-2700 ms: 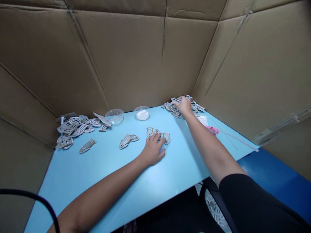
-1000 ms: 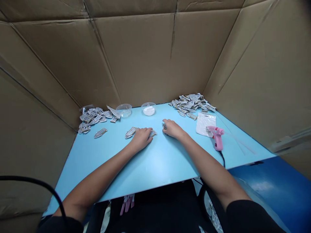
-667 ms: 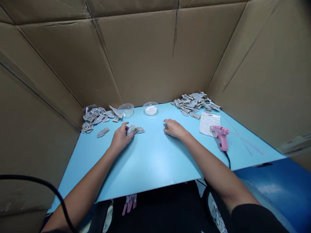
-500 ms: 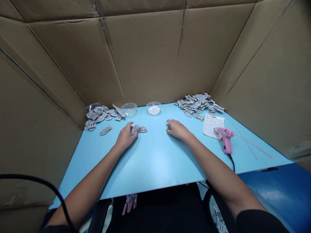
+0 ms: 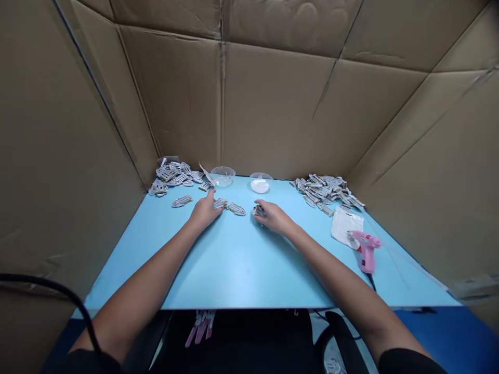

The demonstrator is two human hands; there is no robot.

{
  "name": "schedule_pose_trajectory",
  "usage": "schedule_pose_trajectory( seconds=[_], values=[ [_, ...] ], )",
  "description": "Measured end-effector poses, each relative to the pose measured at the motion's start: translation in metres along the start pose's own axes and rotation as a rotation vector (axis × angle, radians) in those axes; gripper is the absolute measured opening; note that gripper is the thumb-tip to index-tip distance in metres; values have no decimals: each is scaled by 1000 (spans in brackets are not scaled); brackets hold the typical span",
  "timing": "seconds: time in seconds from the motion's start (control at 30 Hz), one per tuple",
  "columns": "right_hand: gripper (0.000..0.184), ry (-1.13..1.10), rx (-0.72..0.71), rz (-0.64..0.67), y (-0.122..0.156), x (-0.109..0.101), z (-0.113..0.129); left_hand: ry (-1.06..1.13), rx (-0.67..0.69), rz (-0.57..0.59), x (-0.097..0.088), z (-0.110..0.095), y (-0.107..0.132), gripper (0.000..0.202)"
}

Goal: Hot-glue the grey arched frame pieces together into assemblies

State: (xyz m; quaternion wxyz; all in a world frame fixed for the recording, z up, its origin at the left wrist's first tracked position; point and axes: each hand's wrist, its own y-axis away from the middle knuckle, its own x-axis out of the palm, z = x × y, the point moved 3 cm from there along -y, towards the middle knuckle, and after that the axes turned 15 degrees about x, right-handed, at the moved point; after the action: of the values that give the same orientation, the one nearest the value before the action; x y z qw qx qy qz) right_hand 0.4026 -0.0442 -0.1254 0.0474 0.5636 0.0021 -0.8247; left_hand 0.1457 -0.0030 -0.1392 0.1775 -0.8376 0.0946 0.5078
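Note:
My left hand (image 5: 205, 212) is closed around a small flat grey-and-white slotted piece (image 5: 220, 203), thumb at its near side and fingers at its far side. Just right of it, a similar rounded piece with a brownish edge (image 5: 236, 209) lies on the light blue table (image 5: 241, 275). My right hand (image 5: 272, 215) pinches one or more such pieces (image 5: 259, 211) at its fingertips; how many is hidden. Left of my left hand rests another single piece (image 5: 182, 201).
Heaps of the same pieces lie at the back left (image 5: 171, 174) and back right (image 5: 323, 189). Behind my hands stand a clear bowl (image 5: 223, 176) and a bowl of white stuff (image 5: 260, 184). A pink glue gun (image 5: 367, 249) rests by a white bag (image 5: 346, 224). Cardboard walls (image 5: 273, 114) surround the table.
My right hand has come closer to my left, with its pieces still at the fingertips. The piece right of my left hand now lies apart from the held one. The view has tilted and shifted.

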Motion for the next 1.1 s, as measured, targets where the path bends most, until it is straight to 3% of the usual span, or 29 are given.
schedule_pose_trajectory(
  seconds=[0.13, 0.27, 0.47, 0.7, 0.77, 0.9, 0.97, 1.03, 1.1],
  values=[
    [54, -18, -87, 11, -33, 9, 41, -4, 23, 36, 2, 8, 0, 47],
    [56, -2, -101, 43, -60, 25, 65, 3, 63, 44, 5, 11, 0, 45],
    [62, 47, -66, 64, -66, 41, 64, 78, 114, 27, 8, 19, -3, 44],
    [58, -13, -141, 39, -64, 16, 57, 277, 238, 34, 17, 20, -5, 45],
    [57, -46, -210, 42, -62, 13, 62, 346, 284, 42, 24, 18, -5, 59],
    [56, -61, -326, 113, -60, 24, 72, 445, 322, 39, 35, 21, -9, 119],
    [55, -46, -352, 145, -61, 31, 74, 467, 317, 43, 37, 28, -12, 127],
    [59, -23, -361, 161, -62, 35, 74, 486, 320, 62, 35, 36, -15, 111],
    [63, 4, -357, 169, -61, 37, 74, 518, 335, 94, 33, 43, -19, 74]
  ],
)
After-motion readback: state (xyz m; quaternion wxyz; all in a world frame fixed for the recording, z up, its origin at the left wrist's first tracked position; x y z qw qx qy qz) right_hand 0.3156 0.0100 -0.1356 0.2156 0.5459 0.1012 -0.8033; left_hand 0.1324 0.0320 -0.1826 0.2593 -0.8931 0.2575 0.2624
